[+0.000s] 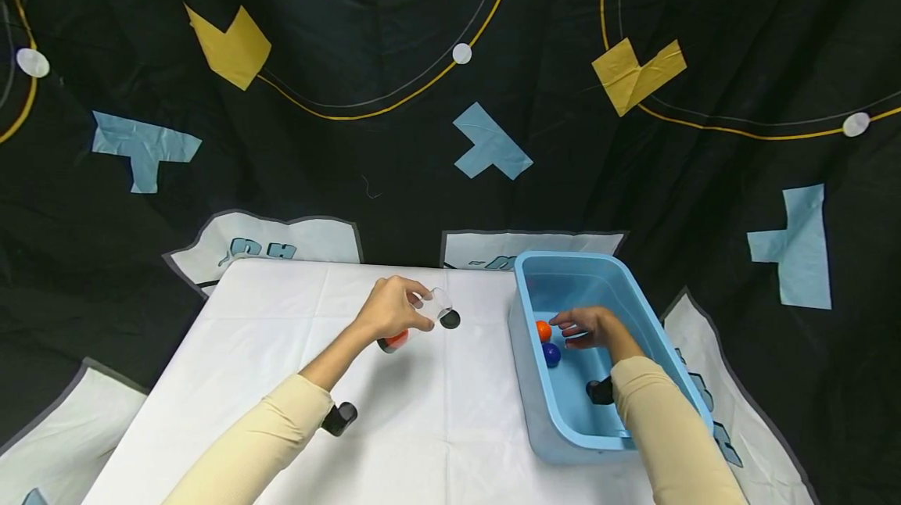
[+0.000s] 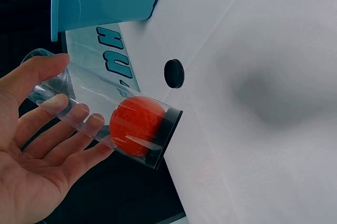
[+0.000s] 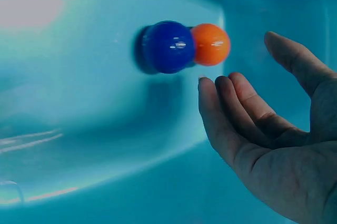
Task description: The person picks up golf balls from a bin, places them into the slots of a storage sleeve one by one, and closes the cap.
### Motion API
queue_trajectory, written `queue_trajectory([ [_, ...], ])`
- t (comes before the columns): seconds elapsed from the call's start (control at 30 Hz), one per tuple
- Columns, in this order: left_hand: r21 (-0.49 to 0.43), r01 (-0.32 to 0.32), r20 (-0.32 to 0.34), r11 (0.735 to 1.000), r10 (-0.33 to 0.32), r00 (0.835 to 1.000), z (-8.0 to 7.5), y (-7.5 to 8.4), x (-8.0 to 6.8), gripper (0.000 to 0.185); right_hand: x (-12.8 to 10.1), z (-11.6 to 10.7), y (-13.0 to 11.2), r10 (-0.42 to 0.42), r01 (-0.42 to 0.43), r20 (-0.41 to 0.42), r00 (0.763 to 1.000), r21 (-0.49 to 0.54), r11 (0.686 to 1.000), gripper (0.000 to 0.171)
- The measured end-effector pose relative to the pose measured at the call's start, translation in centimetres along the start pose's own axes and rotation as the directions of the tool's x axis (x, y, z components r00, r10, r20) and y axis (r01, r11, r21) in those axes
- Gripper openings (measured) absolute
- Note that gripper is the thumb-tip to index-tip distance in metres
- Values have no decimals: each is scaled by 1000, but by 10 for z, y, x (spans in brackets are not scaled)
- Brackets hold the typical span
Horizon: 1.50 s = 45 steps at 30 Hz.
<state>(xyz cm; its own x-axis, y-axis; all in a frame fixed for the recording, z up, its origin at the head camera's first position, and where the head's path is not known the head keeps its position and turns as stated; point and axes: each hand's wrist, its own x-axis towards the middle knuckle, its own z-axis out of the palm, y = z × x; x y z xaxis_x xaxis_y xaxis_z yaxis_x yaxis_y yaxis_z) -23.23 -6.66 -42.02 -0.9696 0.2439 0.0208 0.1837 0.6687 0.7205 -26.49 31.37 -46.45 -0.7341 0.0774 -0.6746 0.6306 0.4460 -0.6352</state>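
Desk (image 1: 422, 427) carrying blue bin (image 1: 637, 294) at right. Left hand (image 1: 390, 308) gripping clear tube (image 2: 100, 116), fingers (image 2: 73, 116) curling round it, orange-red ball (image 2: 137, 125) sitting inside. Right hand (image 1: 590, 327) hovering in bin, fingers (image 3: 237, 105) relaxed, holding nothing, near blue ball (image 3: 168, 47) touching orange ball (image 3: 210, 44).
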Motion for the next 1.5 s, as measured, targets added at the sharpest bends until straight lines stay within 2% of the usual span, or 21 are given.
queue_trajectory([
  [0.1,3,3,4,1000,-3,1000,0,-1,0,38,4,1,7,46,-46,22,999,25,999,52],
  [0.27,9,3,6,1000,-3,1000,0,-2,0,39,11,9,16,125,-124,-10,992,50,991,52],
  [0.43,9,0,8,1000,0,1000,-1,-3,0,38,22,15,23,156,-154,-34,987,35,987,50],
  [0.7,6,4,4,1000,-4,1000,0,-4,0,39,25,19,28,157,-157,6,988,39,987,43],
  [1.23,4,-11,3,1000,11,1000,-2,-2,2,38,27,19,26,186,-190,62,981,68,980,47],
  [1.5,8,-7,7,1000,7,1000,-3,-3,2,38,14,13,16,119,-125,114,986,50,991,48],
])
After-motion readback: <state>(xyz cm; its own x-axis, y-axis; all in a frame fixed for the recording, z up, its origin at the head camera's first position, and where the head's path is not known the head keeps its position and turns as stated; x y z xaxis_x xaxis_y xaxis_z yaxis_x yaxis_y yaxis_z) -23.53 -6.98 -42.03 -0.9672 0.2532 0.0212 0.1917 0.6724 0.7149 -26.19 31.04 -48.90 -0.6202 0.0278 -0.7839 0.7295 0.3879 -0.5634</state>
